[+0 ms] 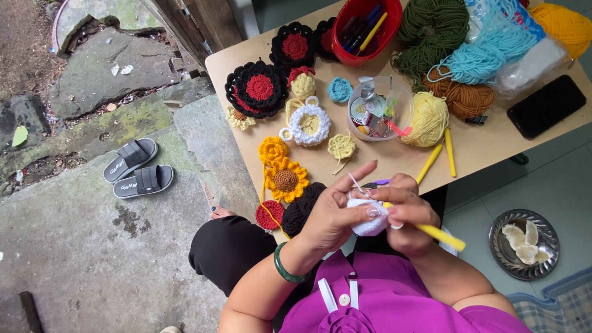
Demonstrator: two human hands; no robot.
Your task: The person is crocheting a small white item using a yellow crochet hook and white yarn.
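— What are you on just now?

— Mid-stitch, I'd judge. My left hand (336, 213) is curled round a small white crochet piece (368, 221), pinching it between thumb and fingers just above my lap, at the near edge of the worktop (493, 148). My right hand (410, 213) is closed on a yellow hook (439, 234), its handle sticking out to the right and its tip hidden in the piece.

— And the next move calls for what?

— As I see it, the left fingers must hold the piece firm and the white strand (354, 182) taut, since it runs up over my raised finger, while the hook catches it. A slack strand could slip off.

— How does the piece look?

— Small, rounded, white and soft, mostly covered by my fingers; I can't tell its full shape.

— What lies beyond it?

— Just past my hands, a sunflower (286, 180) and dark rounds; then a clear tub (377, 108) of oddments beside a pale yellow ball (427, 118) with two more yellow hooks. Farthest off are a red cup (364, 28) of pens, plus green, blue and brown yarn.
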